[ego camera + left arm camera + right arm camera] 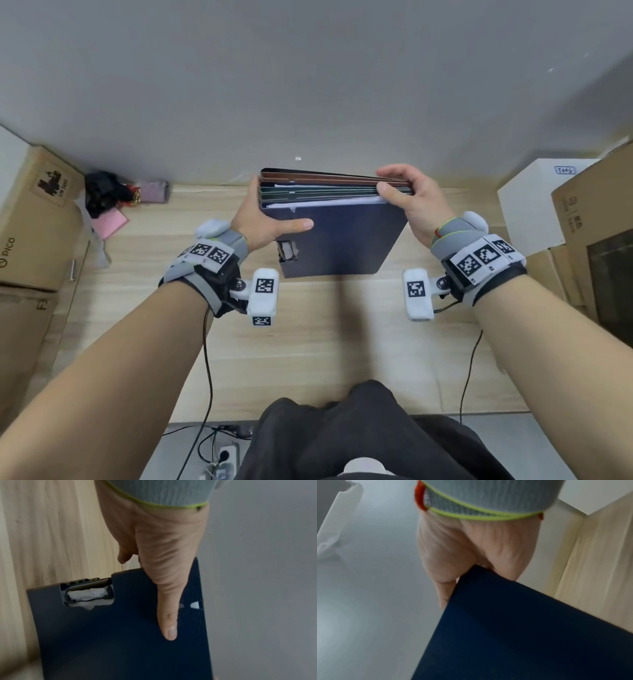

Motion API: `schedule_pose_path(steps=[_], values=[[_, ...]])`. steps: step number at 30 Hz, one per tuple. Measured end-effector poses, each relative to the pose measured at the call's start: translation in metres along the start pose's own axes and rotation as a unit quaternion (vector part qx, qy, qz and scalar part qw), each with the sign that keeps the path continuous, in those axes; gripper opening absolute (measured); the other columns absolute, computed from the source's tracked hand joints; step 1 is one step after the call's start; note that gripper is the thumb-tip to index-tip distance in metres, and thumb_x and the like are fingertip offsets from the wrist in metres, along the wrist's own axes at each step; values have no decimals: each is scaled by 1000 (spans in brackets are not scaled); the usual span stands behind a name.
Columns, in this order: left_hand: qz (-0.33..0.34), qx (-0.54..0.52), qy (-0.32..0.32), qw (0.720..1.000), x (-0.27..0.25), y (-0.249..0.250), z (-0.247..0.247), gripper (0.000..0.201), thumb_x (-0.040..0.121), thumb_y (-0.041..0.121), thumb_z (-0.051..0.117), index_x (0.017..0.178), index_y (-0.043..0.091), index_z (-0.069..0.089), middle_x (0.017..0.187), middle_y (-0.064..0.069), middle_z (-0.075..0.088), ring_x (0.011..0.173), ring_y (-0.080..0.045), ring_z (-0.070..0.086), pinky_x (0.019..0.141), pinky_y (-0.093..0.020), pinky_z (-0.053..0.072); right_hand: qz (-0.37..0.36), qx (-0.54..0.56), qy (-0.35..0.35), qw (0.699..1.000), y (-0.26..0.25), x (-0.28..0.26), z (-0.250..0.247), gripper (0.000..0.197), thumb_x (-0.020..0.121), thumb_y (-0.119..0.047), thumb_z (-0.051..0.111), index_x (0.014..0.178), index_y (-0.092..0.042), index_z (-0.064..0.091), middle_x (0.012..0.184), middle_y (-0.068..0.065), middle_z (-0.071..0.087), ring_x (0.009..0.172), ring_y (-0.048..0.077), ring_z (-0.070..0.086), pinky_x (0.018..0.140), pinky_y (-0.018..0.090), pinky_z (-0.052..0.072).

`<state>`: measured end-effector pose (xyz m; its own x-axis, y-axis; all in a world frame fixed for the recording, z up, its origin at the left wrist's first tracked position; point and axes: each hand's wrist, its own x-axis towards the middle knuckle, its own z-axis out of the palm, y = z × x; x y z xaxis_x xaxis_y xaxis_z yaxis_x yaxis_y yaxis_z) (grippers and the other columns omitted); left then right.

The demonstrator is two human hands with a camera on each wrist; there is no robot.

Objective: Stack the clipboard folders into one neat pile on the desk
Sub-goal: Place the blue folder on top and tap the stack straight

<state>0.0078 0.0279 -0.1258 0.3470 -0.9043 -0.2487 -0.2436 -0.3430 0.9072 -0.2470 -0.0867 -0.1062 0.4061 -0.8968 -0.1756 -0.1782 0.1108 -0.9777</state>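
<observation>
A stack of clipboard folders (pixel 342 240) stands tilted on its edge on the wooden desk (pixel 308 349), close to the grey wall. A navy folder (pixel 120 635) faces me, with a cut-out showing its metal clip (pixel 89 595); green, white and brown edges show along the top. My left hand (pixel 263 219) holds the stack's left side, thumb (pixel 169 615) lying straight across the navy cover, fingers hidden behind. My right hand (pixel 414 198) pinches the upper right corner, thumb in front and fingers over the back. In the right wrist view the navy cover (pixel 513 635) hides most of the right hand's fingers (pixel 443 596).
Cardboard boxes (pixel 34 219) line the desk's left side. A white box (pixel 534 205) and a brown carton (pixel 596 219) stand at the right. Black clutter (pixel 102 192) and pink notes (pixel 111 222) lie at the back left. A power strip (pixel 222 459) sits on the floor.
</observation>
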Motion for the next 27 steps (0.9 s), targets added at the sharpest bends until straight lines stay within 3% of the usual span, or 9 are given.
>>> schedule_pose_path(steps=[3,5,8,13,15,19,21,23,27], values=[[21,0,-2,1000,-3,2,0,101,59,23,98,142,27,39,126,7,65,116,-8,62,104,-26,47,14,-9,13,1000,0,-5,3,25,73,-37,79,96,-33,69,99,-7,66,95,9,59,94,29,44],[29,9,13,999,-2,3,0,92,58,26,98,133,23,46,122,6,68,114,-12,64,106,-33,49,11,-24,19,999,1,-8,5,35,64,-45,85,94,-35,68,104,-6,66,100,11,59,99,35,44],[33,17,44,998,0,5,2,79,58,30,98,122,18,54,115,3,71,111,-18,66,104,-39,51,19,-15,12,1000,-4,-11,5,37,62,-31,90,90,-29,67,90,-5,66,81,10,61,84,27,50],[43,18,68,997,-1,1,5,81,59,32,97,125,19,53,114,8,69,109,-15,65,99,-31,50,-21,-59,13,998,-8,-4,-1,28,71,-16,87,84,-26,64,78,-8,61,66,4,55,69,19,46],[36,17,60,997,-3,-2,4,83,59,29,98,127,20,51,115,9,68,110,-14,64,100,-29,48,-18,-76,-3,997,-5,-3,0,34,69,-20,88,93,-26,64,85,-9,61,74,4,56,76,20,45],[0,39,20,999,2,-9,1,95,56,23,99,135,26,46,122,10,67,117,-13,62,103,-27,45,9,-116,16,993,7,-7,-5,78,64,-25,91,126,-30,45,126,-10,48,118,8,42,91,13,34],[-30,64,13,997,3,-15,2,108,55,24,100,146,21,41,127,8,66,120,-15,60,106,-32,45,44,-92,20,995,12,-10,-4,81,64,-22,91,128,-31,42,126,-11,48,122,11,42,96,21,36],[-53,64,22,996,1,-17,5,105,57,21,99,146,17,43,124,6,65,118,-18,61,106,-33,46,82,-89,13,993,15,-14,0,67,66,-18,90,118,-28,49,112,-17,56,117,11,51,99,24,39],[-52,34,62,996,-3,-11,10,81,63,12,95,133,14,54,115,5,63,108,-15,58,96,-27,44,86,-83,13,993,0,-24,3,42,75,-8,82,80,-30,47,85,-23,50,76,-10,48,61,-1,37]])
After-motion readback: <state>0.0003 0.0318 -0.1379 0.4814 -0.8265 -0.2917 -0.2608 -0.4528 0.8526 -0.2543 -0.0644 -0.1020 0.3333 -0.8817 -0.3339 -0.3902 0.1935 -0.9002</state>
